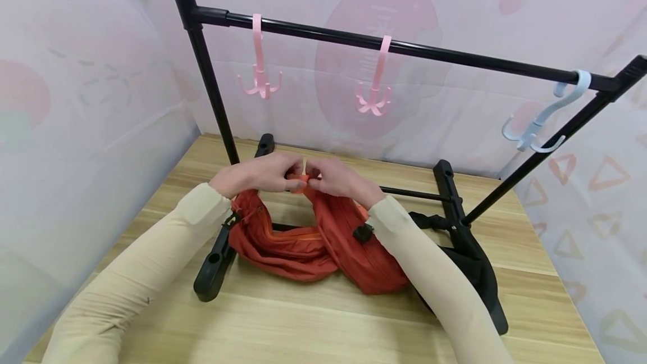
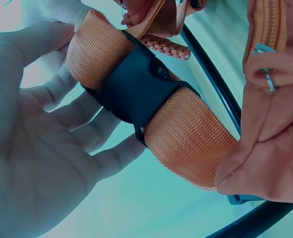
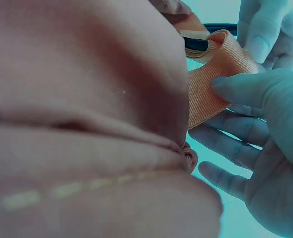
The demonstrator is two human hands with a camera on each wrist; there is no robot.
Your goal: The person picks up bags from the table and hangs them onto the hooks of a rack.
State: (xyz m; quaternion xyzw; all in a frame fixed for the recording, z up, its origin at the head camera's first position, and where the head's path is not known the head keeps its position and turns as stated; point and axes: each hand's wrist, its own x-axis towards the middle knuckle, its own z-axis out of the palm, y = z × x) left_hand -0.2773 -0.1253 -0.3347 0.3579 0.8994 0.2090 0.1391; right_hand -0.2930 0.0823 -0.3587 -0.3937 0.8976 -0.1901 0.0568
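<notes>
A red fabric bag (image 1: 288, 251) with orange zippers lies in folds on the table, between and over the rack's lower parts. From it rises an orange webbing strap (image 2: 186, 141) carrying a black buckle (image 2: 134, 84). My left hand (image 1: 273, 173) pinches the strap between thumb and index finger beside the buckle, the other fingers spread behind it. Close by, my right hand (image 1: 336, 176) pinches the same strap (image 3: 210, 91), its thumb flat on the webbing. The two hands nearly meet above the bag. A second black buckle (image 1: 363, 233) shows near the right cuff.
A black rack stands over the bag, its top bar (image 1: 323, 33) holding a pink hook (image 1: 260, 74), another pink hook (image 1: 374, 97) and a light blue hook (image 1: 536, 125). Black fabric (image 1: 472, 274) lies over the right foot, partly hidden by the right forearm. Patterned cloth walls enclose the table.
</notes>
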